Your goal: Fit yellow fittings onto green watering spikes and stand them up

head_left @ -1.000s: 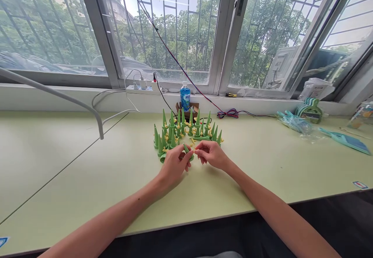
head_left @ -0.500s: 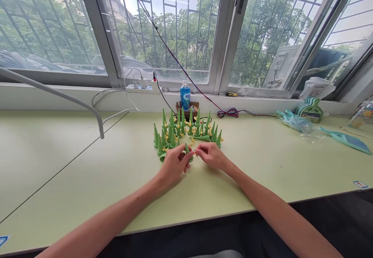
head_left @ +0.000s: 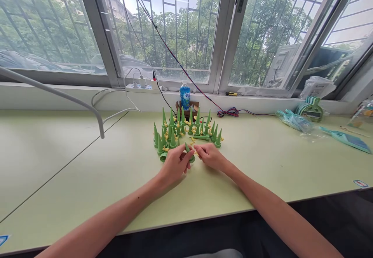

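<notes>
My left hand point(head_left: 175, 161) is closed round a green plastic plant watering spike point(head_left: 187, 148), its pointed end up and its round base near my thumb. Close to its right side, my right hand point(head_left: 210, 156) pinches a small yellow plastic valve piece point(head_left: 196, 154), mostly covered by the fingers. Behind both hands stand several more green watering spikes point(head_left: 172, 139) in a cluster, many with yellow valves on them. One spike point(head_left: 201, 137) lies on its side, with loose yellow pieces point(head_left: 192, 140) beside it.
A blue bottle point(head_left: 184, 95) stands in a brown carton point(head_left: 196, 105) behind the spikes. Coiled cable point(head_left: 227, 112) lies along the wall. A grey tube point(head_left: 87, 104) hangs over the left of the table point(head_left: 233, 196). At right are a plastic bag point(head_left: 287, 119) and a teal dustpan-like item point(head_left: 346, 138).
My right hand has turned slightly, and its fingertips with the yellow piece have shifted a little. My left hand and the spike stay almost still.
</notes>
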A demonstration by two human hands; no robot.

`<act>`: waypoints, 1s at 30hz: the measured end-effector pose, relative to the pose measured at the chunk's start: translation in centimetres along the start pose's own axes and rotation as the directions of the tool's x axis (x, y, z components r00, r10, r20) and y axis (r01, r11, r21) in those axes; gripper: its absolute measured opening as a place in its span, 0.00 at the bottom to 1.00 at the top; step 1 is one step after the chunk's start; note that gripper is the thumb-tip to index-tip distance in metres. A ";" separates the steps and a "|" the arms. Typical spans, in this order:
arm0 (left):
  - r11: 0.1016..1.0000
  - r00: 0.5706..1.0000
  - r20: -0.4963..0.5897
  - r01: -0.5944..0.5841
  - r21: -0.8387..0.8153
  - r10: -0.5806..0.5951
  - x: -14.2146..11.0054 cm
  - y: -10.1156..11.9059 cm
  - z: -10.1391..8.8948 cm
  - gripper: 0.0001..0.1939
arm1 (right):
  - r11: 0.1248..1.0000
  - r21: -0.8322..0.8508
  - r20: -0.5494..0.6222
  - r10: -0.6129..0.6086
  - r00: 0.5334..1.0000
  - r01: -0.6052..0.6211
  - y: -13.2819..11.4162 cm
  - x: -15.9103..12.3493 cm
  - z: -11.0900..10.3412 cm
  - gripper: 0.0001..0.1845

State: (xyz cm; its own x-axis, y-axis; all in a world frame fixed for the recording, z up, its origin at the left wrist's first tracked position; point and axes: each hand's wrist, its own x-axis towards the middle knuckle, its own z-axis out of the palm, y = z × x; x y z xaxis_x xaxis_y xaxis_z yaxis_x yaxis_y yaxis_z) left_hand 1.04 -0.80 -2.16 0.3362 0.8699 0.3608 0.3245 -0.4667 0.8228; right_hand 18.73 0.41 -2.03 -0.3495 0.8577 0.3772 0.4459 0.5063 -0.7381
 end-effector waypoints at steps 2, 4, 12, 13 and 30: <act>1.000 1.000 -0.029 -0.009 0.026 0.010 0.0 0.2 -0.1 0.16 | 1.000 0.012 -0.006 -0.005 1.000 0.005 -0.1 -0.1 -0.2 0.26; 0.999 0.998 -0.058 -0.014 0.029 0.015 0.0 0.6 -0.2 0.15 | 0.999 0.035 -0.004 -0.004 1.000 0.004 -0.3 -0.2 -0.5 0.22; 0.999 0.994 -0.106 -0.010 -0.047 0.005 0.0 1.0 -0.3 0.14 | 0.986 0.164 0.072 -0.004 0.997 -0.008 -1.1 -0.6 -1.2 0.17; 0.999 0.995 -0.102 -0.006 -0.050 0.001 0.0 0.9 -0.3 0.14 | 0.987 0.158 0.065 -0.005 0.998 -0.005 -1.0 -0.6 -1.1 0.18; 0.997 0.998 -0.002 -0.063 0.048 0.063 -0.4 0.7 0.1 0.19 | 0.998 -0.068 -0.111 0.001 0.994 -0.008 -0.6 -0.3 0.4 0.28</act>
State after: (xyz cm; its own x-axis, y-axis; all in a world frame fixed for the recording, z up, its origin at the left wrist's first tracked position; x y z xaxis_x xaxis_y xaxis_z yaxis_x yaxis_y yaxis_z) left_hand 1.21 -1.47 -1.73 0.3540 0.8391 0.4130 0.3446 -0.5276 0.7765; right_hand 18.17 -0.17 -1.90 -0.2550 0.8628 0.4365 0.5035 0.5039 -0.7018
